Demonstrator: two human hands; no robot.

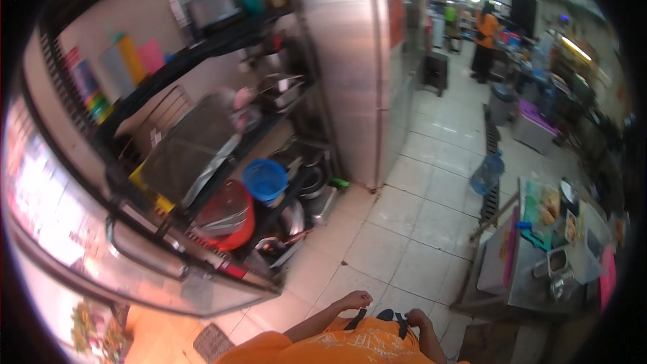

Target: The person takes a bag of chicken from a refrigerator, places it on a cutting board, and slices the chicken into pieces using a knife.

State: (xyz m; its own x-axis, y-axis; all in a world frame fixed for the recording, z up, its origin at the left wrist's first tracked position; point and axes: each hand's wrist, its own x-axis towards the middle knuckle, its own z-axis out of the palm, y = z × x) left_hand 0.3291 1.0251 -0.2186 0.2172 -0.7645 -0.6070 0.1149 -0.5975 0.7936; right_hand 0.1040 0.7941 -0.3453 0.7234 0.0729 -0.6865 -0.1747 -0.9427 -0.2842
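Note:
My left hand [356, 300] is out in front of my orange shirt [359, 341], its fingers curled. A black strap [357, 319] hangs just below it; whether the fingers grip it is too blurred to tell. Close to my waist on the other side is my right hand [417, 317], also curled. Beside it runs a second black strap [401, 325], and I cannot tell whether the hand holds it. Between the straps shows a dark shoe tip [385, 315] on the white tiled floor [364, 275].
Left stands a black shelf rack [242, 149] with a red basin [237, 222] and blue basket [265, 180], by a steel refrigerator [343, 60]. Right is a steel table [528, 283] with food containers. A water bottle [488, 173] lies by the floor drain [490, 207]. Someone in orange [486, 28] stands farther back.

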